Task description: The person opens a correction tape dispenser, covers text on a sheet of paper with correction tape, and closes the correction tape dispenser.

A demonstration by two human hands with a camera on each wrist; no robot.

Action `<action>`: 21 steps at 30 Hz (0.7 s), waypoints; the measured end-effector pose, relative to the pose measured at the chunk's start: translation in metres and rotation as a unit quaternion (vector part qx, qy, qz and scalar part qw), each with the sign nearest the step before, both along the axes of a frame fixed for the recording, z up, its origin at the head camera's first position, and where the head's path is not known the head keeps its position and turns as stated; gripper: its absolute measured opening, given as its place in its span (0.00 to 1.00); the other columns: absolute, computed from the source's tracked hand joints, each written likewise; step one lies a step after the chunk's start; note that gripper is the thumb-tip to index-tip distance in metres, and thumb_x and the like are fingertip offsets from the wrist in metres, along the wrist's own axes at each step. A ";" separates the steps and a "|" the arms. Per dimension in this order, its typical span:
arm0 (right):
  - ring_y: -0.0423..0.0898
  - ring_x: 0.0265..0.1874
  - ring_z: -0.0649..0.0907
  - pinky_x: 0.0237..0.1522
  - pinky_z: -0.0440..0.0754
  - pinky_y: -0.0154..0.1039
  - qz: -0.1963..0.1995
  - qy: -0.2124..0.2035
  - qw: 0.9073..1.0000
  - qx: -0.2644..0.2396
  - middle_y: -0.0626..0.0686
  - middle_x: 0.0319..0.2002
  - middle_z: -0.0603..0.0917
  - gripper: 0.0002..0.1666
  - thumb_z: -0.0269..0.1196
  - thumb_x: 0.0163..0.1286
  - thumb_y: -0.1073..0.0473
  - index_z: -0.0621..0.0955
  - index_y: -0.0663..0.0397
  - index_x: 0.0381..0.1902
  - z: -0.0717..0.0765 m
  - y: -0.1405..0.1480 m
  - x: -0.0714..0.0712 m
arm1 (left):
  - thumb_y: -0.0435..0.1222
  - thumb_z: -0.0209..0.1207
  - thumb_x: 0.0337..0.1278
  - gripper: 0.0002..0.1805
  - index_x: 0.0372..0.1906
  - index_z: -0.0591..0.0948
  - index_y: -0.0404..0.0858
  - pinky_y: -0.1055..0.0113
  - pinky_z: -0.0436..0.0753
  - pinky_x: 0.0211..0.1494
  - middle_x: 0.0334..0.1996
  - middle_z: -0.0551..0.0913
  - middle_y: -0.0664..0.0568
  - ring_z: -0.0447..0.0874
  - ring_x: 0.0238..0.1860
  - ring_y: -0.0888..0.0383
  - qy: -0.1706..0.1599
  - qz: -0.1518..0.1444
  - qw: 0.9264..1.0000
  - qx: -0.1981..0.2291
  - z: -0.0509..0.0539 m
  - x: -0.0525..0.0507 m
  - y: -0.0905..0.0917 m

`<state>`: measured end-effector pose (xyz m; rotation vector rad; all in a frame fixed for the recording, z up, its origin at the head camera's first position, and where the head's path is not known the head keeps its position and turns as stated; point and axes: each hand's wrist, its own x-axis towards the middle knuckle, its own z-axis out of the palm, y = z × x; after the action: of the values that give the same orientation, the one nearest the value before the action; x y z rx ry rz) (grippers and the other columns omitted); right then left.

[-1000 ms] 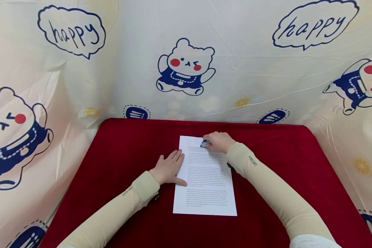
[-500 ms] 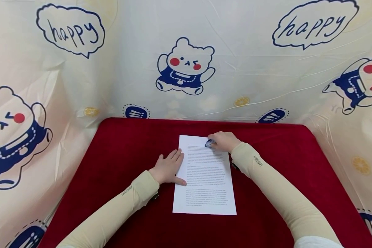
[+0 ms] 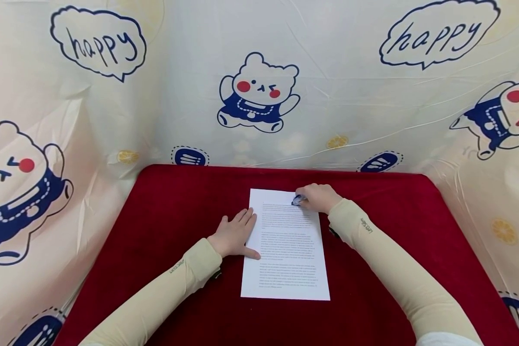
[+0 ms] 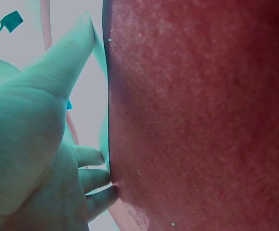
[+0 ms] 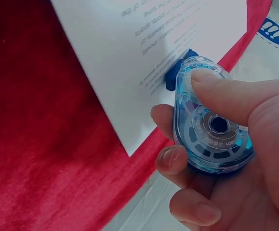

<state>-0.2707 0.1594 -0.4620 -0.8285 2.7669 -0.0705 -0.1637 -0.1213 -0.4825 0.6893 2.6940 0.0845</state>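
Observation:
A white printed sheet of paper (image 3: 285,259) lies upright on the red cloth in the head view. My left hand (image 3: 235,235) rests with spread, straight fingers on its left edge, the thumb reaching onto the print. At the sheet's upper right, my right hand (image 3: 320,197) grips a clear and blue correction tape (image 5: 197,139). The right wrist view has the thumb pressed along the tape's clear case, with fingers curled behind it. Its blue tip end (image 5: 172,79) is at the top lines of text; whether it touches the paper I cannot tell.
Red velvet cloth (image 3: 177,202) covers the table around the sheet. Behind and at both sides hangs a pale curtain (image 3: 350,110) printed with cartoon bears and the word "happy".
My right hand has slid rightward along the top lines with the correction tape, toward the sheet's right edge. The left hand and the paper have stayed in place.

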 end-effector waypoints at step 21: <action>0.48 0.35 0.80 0.37 0.79 0.43 -0.034 -0.020 0.999 -0.002 0.48 0.39 0.86 0.11 0.68 0.73 0.55 0.86 0.46 0.52 0.003 0.024 0.004 | 0.70 0.71 0.45 0.68 0.82 0.58 0.33 0.31 0.65 0.70 0.83 0.54 0.40 0.52 0.82 0.43 -0.002 0.001 1.000 0.001 0.003 0.001 0.001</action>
<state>-0.2672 0.1833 -0.4591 -0.7261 2.7575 -0.1054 -0.1624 -0.1208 -0.4794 0.6876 2.6909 0.0883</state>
